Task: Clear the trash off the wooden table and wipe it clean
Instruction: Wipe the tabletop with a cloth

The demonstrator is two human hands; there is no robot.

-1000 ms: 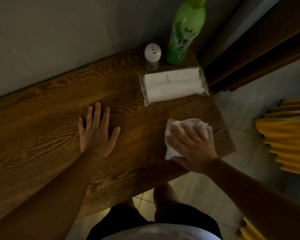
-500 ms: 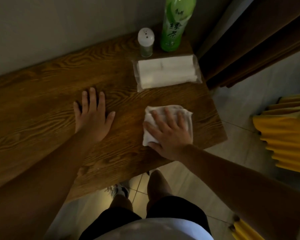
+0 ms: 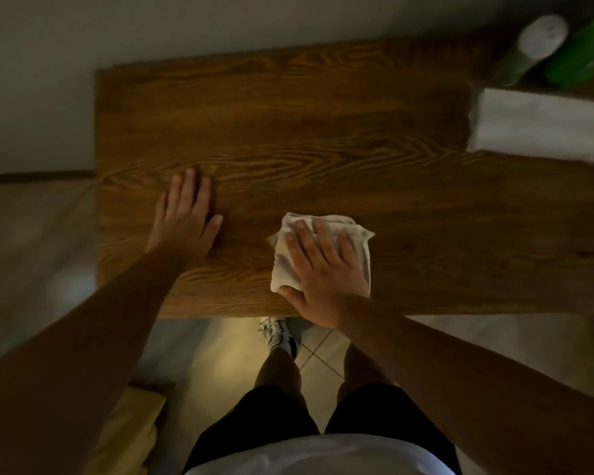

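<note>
A person wiped the wooden surface (image 3: 323, 132) with a white cloth (image 3: 355, 240) under the right hand (image 3: 323, 279).

The right hand lay flat on the crumpled cloth near the front edge of the surface, fingers spread over it and pressing it down, the grip neither curled nor clamped around it. The left hand (image 3: 184, 224) rested palm-down on the bare wood to the left of the cloth, fingers apart and holding nothing. At the far right corner sat a white pack of tissues (image 3: 542, 126), and behind it a small shaker with a white cap (image 3: 534, 42) stood just beside a green bottle (image 3: 583, 53); all three were blurred. Below the front edge showed the person's black shorts (image 3: 271, 426), bare legs and one sneaker (image 3: 278, 334) on the tiled floor (image 3: 316, 358).
</note>
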